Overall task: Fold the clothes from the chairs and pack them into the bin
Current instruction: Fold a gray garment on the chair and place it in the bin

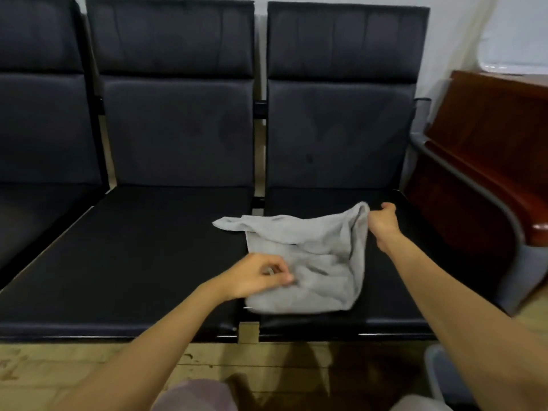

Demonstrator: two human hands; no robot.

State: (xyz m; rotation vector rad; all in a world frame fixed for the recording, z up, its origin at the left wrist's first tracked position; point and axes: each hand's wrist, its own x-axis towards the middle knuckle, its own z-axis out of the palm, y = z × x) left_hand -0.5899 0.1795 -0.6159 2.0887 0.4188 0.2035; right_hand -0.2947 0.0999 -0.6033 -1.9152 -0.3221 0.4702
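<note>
- Firmly curled, the right hand [382, 222] grips the upper right corner of a grey cloth [311, 262]. Its fingers are wrapped round the bunched edge, which it holds a little above the seat, right of centre in the frame.
- Lower and further left, the left hand [258, 277] pinches the cloth's near left side, with thumb and fingertips drawn together on the fabric. Blur hides just how much cloth it has caught.
- Both bare forearms reach in from the bottom edge, one on each side of the cloth.
- The cloth lies crumpled on the front part of the right-hand chair [338, 129]. A thin tail of it runs left across the gap onto the seat of the middle chair [178, 129].
- A third chair [38, 129] shows at the left edge. All three are black, padded and set in a row across the upper frame.
- A dark red wooden cabinet [489, 137] stands just beside the right-hand chair, at the right edge.
- A tan floor [89, 366] runs along the bottom.
- A pale rounded rim [436, 369] sits in the lower right corner, cut off too much to say what it is.
</note>
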